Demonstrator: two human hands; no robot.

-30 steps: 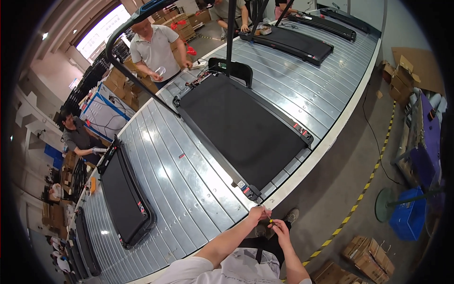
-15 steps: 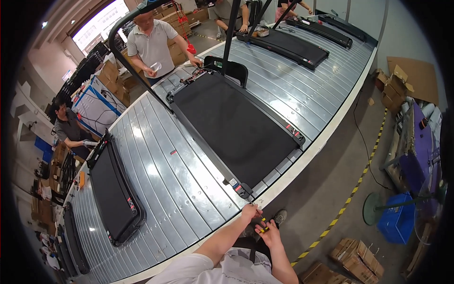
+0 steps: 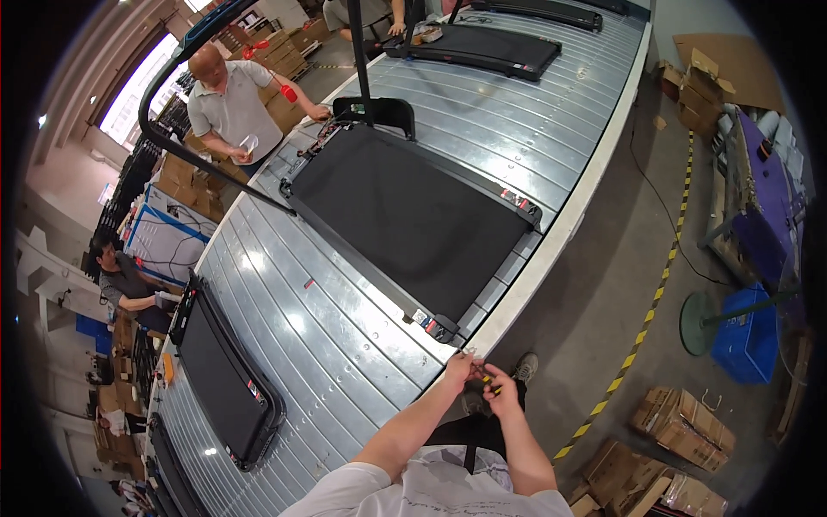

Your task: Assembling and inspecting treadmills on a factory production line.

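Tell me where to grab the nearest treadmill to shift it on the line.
Likely at the near end of the treadmill, by the side rail corner next to the hands. That corner lies close to the conveyor edge, so come from the aisle side; the upright frame crowds the far end.

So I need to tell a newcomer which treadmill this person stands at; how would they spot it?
Find the long ribbed metal conveyor running through the hall. The treadmill is the large black deck in its middle, its near corner just ahead of the left hand and right hand. Unlike the smaller treadmill at lower left, it has a raised black handrail frame.
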